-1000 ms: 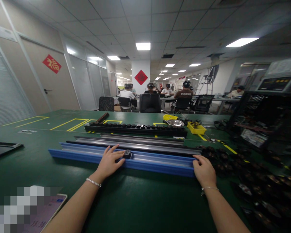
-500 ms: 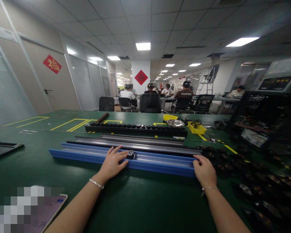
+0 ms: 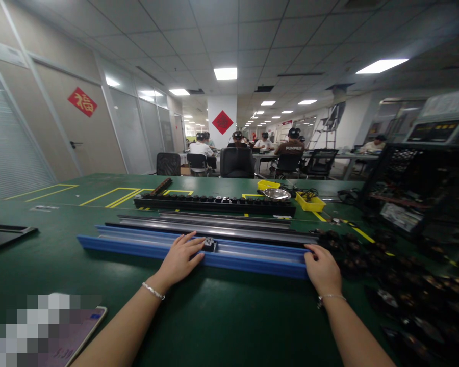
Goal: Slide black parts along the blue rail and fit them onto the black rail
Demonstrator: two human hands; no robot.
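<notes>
A long blue channel rail (image 3: 133, 245) lies lengthwise across the green table in front of me. In its trough sits a small black block with a light top (image 3: 209, 244). My left hand (image 3: 181, 257) rests over the rail with its fingers stretched out, the fingertips against or very close to the block's left side. At the rail's right end, my right hand (image 3: 323, 265) has its thumb and fingers closed over the edge. The tips of the right fingers are partly hidden.
Behind the blue rail lie grey metal rails (image 3: 233, 230). A black rail with a row of small blocks (image 3: 214, 205) lies farther back. A yellow bin (image 3: 309, 202) and metal bowl (image 3: 277, 193) stand beyond. Dark parts (image 3: 405, 285) are heaped right; a phone (image 3: 76, 331) lies near left.
The block has slid slightly to the right along the blue rail, and my left hand has moved right with it, its fingers less spread. My right hand has stayed in place.
</notes>
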